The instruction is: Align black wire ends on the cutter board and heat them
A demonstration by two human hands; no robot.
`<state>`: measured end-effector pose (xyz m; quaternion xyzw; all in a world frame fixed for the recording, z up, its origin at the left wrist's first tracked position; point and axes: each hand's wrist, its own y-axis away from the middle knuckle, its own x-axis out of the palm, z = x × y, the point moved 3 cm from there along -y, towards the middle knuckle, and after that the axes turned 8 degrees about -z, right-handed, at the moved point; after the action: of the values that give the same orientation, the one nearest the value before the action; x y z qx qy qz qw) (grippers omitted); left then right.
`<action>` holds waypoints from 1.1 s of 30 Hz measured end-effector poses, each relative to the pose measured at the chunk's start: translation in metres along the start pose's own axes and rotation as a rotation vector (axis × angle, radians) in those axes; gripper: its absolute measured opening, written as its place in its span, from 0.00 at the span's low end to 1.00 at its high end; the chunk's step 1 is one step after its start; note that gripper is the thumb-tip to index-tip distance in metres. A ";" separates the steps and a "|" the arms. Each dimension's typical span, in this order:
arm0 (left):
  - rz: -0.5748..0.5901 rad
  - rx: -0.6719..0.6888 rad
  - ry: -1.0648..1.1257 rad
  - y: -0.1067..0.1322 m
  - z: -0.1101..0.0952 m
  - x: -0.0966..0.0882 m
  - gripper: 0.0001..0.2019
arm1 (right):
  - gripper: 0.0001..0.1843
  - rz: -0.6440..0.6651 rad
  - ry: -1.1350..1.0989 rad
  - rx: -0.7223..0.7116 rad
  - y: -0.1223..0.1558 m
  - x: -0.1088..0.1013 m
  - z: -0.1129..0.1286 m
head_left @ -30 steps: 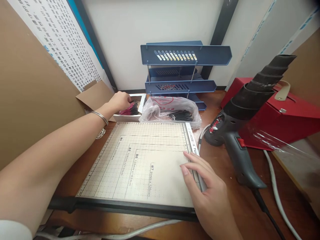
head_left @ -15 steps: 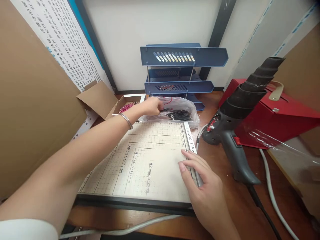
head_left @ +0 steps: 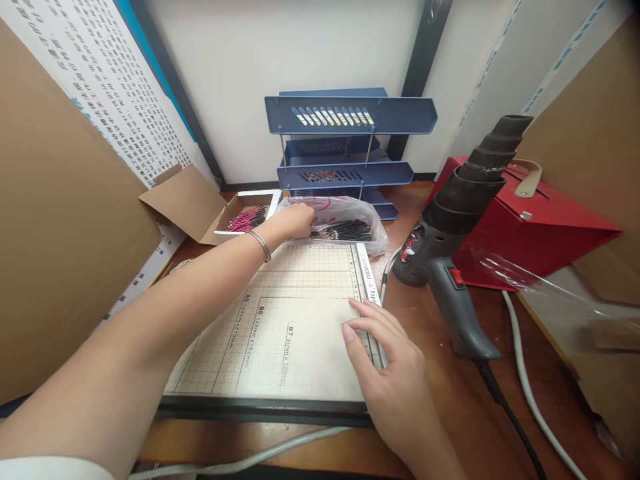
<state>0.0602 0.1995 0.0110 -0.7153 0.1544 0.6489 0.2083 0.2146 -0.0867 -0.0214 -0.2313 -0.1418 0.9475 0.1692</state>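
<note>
My left hand [head_left: 297,221] reaches across to the far side, at the left part of a clear plastic bag [head_left: 377,233]. Its fingers are curled together, and what they may hold is hidden. Inside the bag lies a bundle of short black wires [head_left: 350,231] with shiny ends. My right hand [head_left: 393,373] lies over the right edge of a paper trimmer [head_left: 260,357], fingers apart and holding nothing. The trimmer's board carries printed grid lines and paper-size marks. Left of the bag, an open white box [head_left: 235,233] contains pink and black wires [head_left: 247,219].
A hot air gun [head_left: 445,253] stands nozzle-up on the right, its cord trailing toward me. Behind it sits a red box [head_left: 550,220]. Blue tiered trays [head_left: 345,173] stand at the back. Cardboard [head_left: 65,220] walls the left side, and a grey cable [head_left: 280,450] crosses in front.
The view has swung slightly to the right, so everything appears further left. My left hand stays at the bag with only a small shift. My right hand keeps its place on the trimmer.
</note>
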 end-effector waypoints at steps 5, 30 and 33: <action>-0.012 0.078 0.009 -0.018 -0.038 -0.001 0.16 | 0.09 0.004 -0.003 0.005 0.001 0.000 0.001; -0.029 0.025 0.065 -0.027 -0.071 0.016 0.09 | 0.10 0.025 0.002 0.023 0.002 0.001 0.003; -0.058 0.025 0.079 -0.027 -0.072 0.016 0.08 | 0.10 0.025 0.001 0.030 0.001 0.002 0.002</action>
<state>0.1376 0.1874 0.0033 -0.7418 0.1499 0.6120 0.2297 0.2119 -0.0877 -0.0205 -0.2312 -0.1246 0.9514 0.1607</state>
